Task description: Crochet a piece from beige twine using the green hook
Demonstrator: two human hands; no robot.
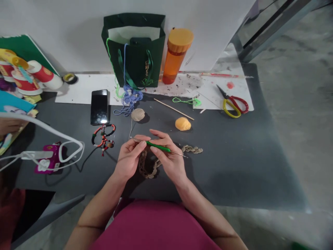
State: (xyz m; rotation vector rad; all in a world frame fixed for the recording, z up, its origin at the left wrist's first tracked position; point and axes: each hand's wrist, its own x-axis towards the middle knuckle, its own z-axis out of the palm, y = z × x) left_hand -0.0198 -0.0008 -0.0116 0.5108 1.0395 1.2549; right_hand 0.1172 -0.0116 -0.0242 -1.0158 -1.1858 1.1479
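Both my hands are raised over a dark tabletop (pixel 229 173), close together around a green-handled crochet hook (pixel 158 146). My right hand (pixel 168 157) has its fingers on the green handle. My left hand (pixel 129 161) pinches the hook's thin metal shaft near the tip, where a beige thread (pixel 129 131) arrives from a ball of beige yarn (pixel 137 114). A crocheted beige chain (pixel 147 168) lies under my hands, with its far end (pixel 191 149) showing to the right. Part of the chain is hidden by my hands.
An orange seashell (pixel 182 124), a wooden stick (pixel 173 109), a beaded bracelet (pixel 103 138) and a black phone (pixel 99 107) lie nearby. Farther back stand a green paper bag (pixel 135 52) and an orange bottle (pixel 177 55). Red-and-yellow scissors (pixel 234 104) rest on white paper at right.
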